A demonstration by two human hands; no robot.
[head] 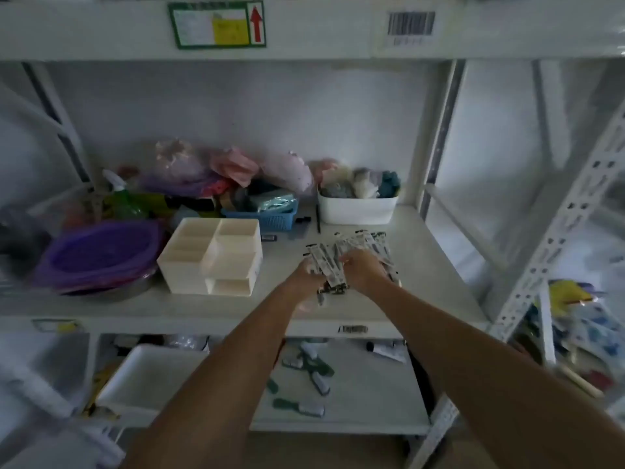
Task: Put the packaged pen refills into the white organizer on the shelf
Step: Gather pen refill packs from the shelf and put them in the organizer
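both hands in the refill pile, right half of the shelf [203, 309].
my left hand [306, 275] and right hand [363, 270] are closed around packaged pen refills [329, 265]; fingers hidden, print too blurred to read. white organizer [211, 257] sits just left, near the front edge. barcode label [410, 24] above is unreadable.

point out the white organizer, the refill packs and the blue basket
white organizer [189, 262], head view, front left wall
refill packs [329, 265], head view, pack held between the hands
blue basket [270, 223], head view, front wall
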